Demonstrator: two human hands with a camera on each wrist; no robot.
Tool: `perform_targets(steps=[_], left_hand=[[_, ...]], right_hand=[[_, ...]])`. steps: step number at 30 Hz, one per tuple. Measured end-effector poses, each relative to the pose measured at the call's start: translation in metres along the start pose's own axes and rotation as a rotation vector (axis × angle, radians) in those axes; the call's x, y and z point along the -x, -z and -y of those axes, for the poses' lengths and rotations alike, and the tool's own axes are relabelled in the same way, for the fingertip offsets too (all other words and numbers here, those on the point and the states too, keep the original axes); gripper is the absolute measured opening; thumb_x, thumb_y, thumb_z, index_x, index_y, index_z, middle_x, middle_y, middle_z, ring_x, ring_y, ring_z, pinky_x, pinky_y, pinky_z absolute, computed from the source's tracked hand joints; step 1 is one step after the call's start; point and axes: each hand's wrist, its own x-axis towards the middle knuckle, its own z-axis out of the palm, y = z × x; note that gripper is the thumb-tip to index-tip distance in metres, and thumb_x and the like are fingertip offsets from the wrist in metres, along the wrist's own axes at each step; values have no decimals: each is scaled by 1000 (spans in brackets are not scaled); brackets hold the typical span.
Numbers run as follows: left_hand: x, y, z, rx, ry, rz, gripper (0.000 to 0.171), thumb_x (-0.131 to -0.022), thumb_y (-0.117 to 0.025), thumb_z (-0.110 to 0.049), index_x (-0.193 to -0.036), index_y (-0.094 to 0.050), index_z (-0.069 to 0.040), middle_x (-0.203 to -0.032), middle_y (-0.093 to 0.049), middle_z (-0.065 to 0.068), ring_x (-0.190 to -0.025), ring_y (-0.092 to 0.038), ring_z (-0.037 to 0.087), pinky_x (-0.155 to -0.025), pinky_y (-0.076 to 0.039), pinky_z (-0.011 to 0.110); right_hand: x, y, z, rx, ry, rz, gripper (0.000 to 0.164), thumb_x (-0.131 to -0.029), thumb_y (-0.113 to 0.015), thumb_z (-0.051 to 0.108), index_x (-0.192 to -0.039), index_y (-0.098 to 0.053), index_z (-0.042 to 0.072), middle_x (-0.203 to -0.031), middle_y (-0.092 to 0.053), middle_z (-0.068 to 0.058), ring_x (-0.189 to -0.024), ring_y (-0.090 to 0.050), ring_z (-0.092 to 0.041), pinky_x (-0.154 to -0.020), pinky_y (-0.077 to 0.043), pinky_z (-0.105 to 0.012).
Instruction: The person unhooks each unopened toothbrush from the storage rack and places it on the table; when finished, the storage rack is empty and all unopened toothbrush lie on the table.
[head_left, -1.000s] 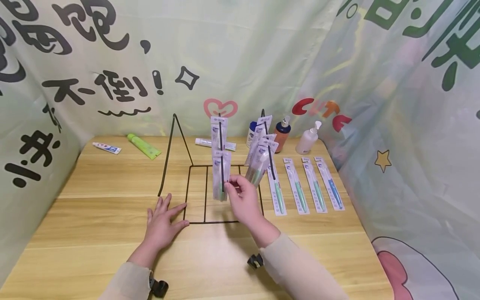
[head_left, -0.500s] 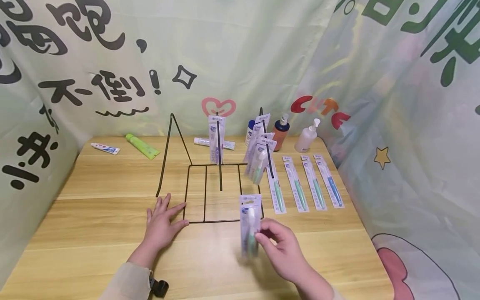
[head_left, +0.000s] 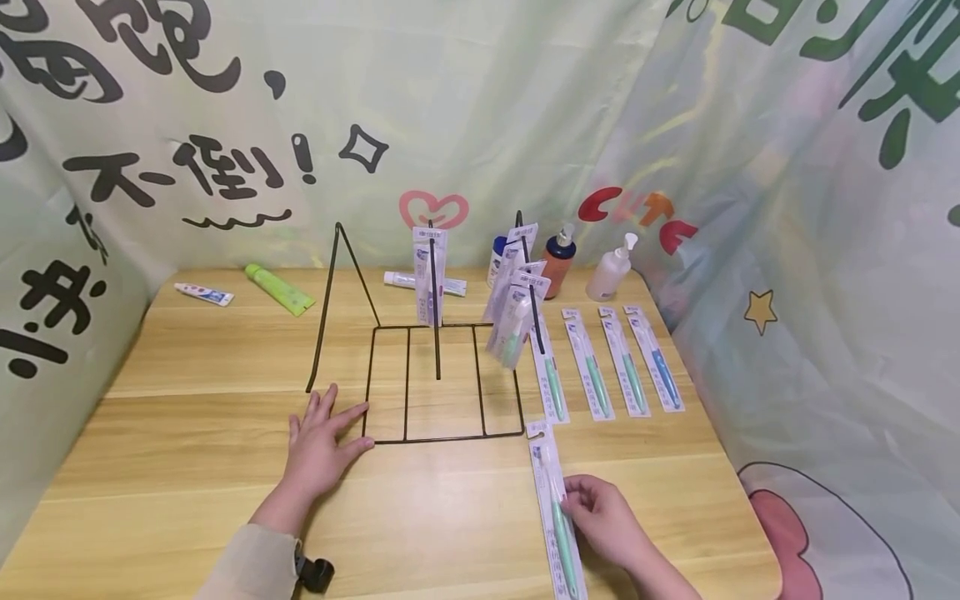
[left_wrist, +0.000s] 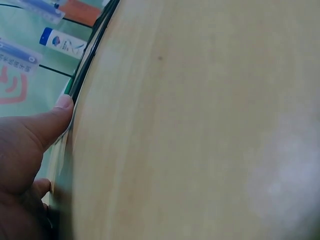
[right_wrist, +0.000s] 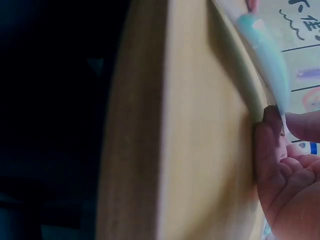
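My right hand (head_left: 611, 517) pinches the edge of a packaged green toothbrush (head_left: 561, 525) near the table's front. In the right wrist view, thumb and fingertips grip the pack beside its pale green handle (right_wrist: 270, 57), just over the tabletop. Spread on the wood, my left hand (head_left: 318, 450) touches the left side of a black wire rack (head_left: 442, 439) with thumb and forefinger. The left wrist view has that thumb (left_wrist: 55, 117) against the dark wire. A toothbrush pack (head_left: 429, 283) hangs on the rack's middle hook, and several overlapping packs (head_left: 512, 325) hang on the right one.
Several packaged toothbrushes (head_left: 592, 367) lie in a row right of the rack. Behind stand pump bottles (head_left: 611, 271) and a blue-capped container (head_left: 497, 260). Toothpaste tubes (head_left: 204, 293) and a green tube (head_left: 279, 289) lie at the back, before a printed cloth (head_left: 510, 100).
My right hand has taken the front toothbrush pack off the middle hook and carried it down to the front right, close over the table. My left hand stays at the rack.
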Motion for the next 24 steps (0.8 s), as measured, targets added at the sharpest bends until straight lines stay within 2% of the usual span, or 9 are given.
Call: perform_targets(steps=[5,10,17,21,24], left_hand=[[0,-1,0,3,2,-5,60,-92,-84,-33,-146,-66,-13,-172,-17,29,-158,-2,54,-117,9,79],[0,0,1,4,2,-1,60,-92,-83,-33,-146,-65,-13,-172,-16,29,-159,-1,53,-117,10,78],[-1,0,1,1,2,-2,61,-92,-84,-34,-146,-65,-13,-172,-16,29,-159,-1,53,-117,10,78],[0,0,0,0,7,-1,60,-92,-84,-34,-146,-66,-13,-172,-16,29,-159,-1,53,-118,10,77],[-1,0,0,0,7,2,60,-93,-83,-34,-146,-65,-13,-172,-16,29,-158,-1,54,-117,10,78]], right_hand=[[-2,-3,-1,73,0,-18,26,-94,-68,-7,-118,-68,-15,-84,-68,-5,-74,-64,-18,-62,-57,-26],[0,-6,6,194,13,-62,25,-90,-73,-6,-115,-73,-11,-79,-64,-1,-65,-57,-13,-56,-52,-24],[5,-6,13,416,45,-132,24,-90,-82,6,-113,-77,-2,-80,-65,5,-64,-54,-8,-63,-50,-24],[3,-7,19,434,87,-149,28,-89,-84,8,-114,-76,-1,-79,-63,7,-61,-53,-6,-58,-49,-24],[-5,-6,30,387,210,-194,28,-87,-84,3,-114,-76,-2,-79,-63,8,-60,-54,-4,-55,-50,-23]])
